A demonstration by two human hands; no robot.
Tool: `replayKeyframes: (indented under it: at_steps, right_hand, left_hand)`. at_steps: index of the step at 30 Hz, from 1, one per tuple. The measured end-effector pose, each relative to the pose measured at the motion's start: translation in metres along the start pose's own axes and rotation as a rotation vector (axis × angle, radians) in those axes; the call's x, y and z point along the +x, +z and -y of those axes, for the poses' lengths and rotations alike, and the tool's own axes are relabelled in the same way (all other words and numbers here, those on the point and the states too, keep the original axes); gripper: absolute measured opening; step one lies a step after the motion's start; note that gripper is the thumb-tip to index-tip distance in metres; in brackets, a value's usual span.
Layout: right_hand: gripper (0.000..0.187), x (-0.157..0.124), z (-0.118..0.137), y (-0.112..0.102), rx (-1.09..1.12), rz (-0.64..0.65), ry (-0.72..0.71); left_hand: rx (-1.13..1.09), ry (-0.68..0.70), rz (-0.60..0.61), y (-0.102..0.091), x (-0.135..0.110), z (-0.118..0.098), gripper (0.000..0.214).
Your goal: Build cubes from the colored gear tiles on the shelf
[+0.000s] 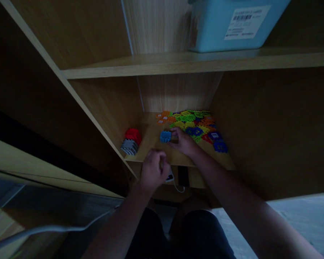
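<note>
On the middle shelf (151, 144), my right hand (182, 141) has thumb and forefinger at the right side of a small stack of blue interlocking toy pieces (165, 136). My left hand (153, 169) hovers closer to me, by the shelf's front edge, fingers curled in; no object shows in it. Right of and behind the blue stack lies a spread of loose plastic pieces (187, 117) in green, yellow, orange and blue. To the left stand a red stack of pieces (133, 135) and a grey stack of pieces (130, 146), close against each other.
Above, an upper shelf (162, 66) carries a light-blue bin (226, 25) with a label. A wooden side panel (272, 126) bounds the right. Below the shelf are a dark flat object (183, 176) and a white device (170, 176) with a cable.
</note>
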State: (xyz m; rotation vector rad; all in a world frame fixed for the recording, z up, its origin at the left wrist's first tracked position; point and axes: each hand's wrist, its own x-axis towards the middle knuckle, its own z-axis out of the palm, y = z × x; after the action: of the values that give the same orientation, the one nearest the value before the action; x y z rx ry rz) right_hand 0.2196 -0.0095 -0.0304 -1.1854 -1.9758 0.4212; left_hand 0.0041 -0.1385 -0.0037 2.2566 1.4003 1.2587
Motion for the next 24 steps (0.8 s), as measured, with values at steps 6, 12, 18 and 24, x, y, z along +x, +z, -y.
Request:
replayKeyframes:
  at_steps: [6, 12, 18, 24]
  right_hand:
    - [0.069, 0.014, 0.009, 0.018, -0.039, -0.016, 0.030]
    - [0.072, 0.047, 0.022, 0.057, -0.033, -0.006, 0.050]
    - [0.069, 0.082, 0.038, 0.094, -0.008, 0.035, 0.060]
    - [0.071, 0.105, 0.044, 0.117, 0.017, 0.079, 0.044]
  left_hand:
    - [-0.111, 0.031, 0.742, -0.008, -0.126, -0.023, 0.030]
    - [0.158, -0.124, 1.104, 0.011, -0.172, 0.009, 0.025]
    - [0.123, -0.154, 1.143, 0.027, -0.161, 0.022, 0.013]
    - [0.019, -0.150, 1.091, 0.012, -0.153, 0.010, 0.030]
